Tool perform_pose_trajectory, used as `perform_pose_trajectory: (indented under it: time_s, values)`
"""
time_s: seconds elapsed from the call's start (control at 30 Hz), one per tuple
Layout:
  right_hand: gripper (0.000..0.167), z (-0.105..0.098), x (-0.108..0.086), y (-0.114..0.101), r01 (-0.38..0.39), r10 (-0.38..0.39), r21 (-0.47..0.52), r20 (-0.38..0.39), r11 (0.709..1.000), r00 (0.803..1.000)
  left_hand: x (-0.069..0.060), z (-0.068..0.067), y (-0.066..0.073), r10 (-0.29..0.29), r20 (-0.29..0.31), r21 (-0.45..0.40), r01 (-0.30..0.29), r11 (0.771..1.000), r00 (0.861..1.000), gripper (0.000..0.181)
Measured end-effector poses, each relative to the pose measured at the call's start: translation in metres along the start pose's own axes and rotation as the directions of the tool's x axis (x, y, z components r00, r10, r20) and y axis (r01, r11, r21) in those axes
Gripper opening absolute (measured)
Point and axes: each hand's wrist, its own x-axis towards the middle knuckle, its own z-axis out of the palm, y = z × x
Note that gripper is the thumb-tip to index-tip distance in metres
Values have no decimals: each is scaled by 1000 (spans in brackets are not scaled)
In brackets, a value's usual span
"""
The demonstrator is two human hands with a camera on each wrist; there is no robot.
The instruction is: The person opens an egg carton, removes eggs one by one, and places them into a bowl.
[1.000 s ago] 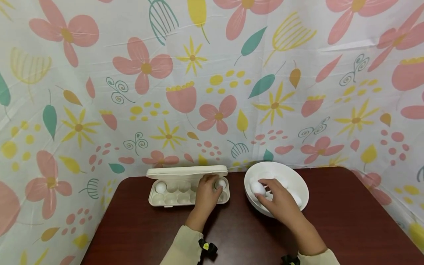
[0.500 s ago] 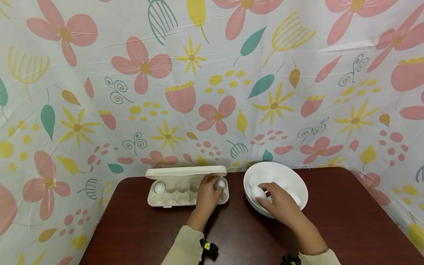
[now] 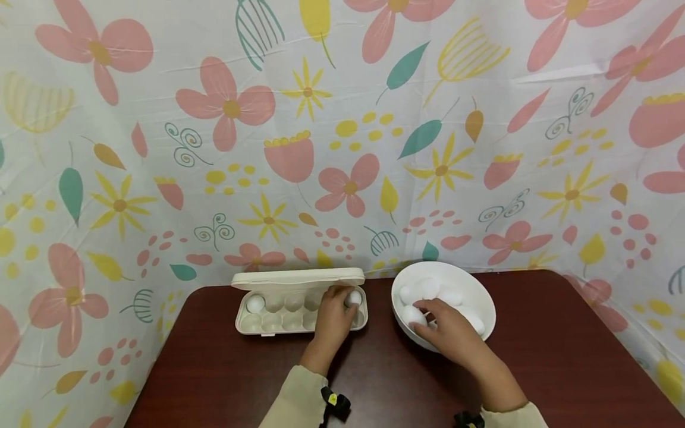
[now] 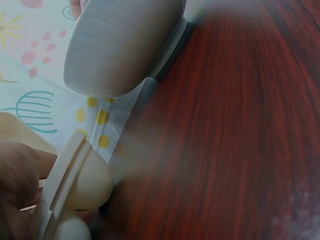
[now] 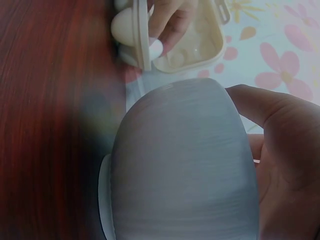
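Note:
An open cream egg carton lies at the back left of the table. My left hand reaches into its right end and holds a white egg in a back-row cell. Another egg sits in the back left cell. To the right is a white bowl with several eggs in it. Over its near left side, my right hand pinches an egg between thumb and fingers. The right wrist view shows mostly the bowl's outer wall, which hides that egg.
The dark red table runs up to a flowered cloth hanging behind it. Carton and bowl stand side by side near the back edge, a narrow gap between them. The carton's lid leans back toward the cloth.
My right hand has lowered slightly with its egg, deeper into the bowl. My left hand stays at the egg in the carton. The head view has shifted a little.

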Motion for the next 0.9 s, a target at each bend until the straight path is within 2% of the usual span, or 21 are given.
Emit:
perform_pose_trajectory:
  time_s: [0.27, 0.57, 0.9]
  values:
    - [39, 3, -1, -1, 5, -5, -16, 0, 1000, 1000, -2, 0, -2, 7, 2, -2, -7, 1000, 1000, 37]
    - [41, 4, -2, -4, -11, 12, -63, 26, 998, 1000, -2, 1, -2, 28, -30, 10, -27, 1000, 999, 35]
    - [38, 4, -2, -4, -20, 21, -53, 17, 998, 1000, -1, 1, -2, 27, -36, 13, -27, 1000, 999, 35]
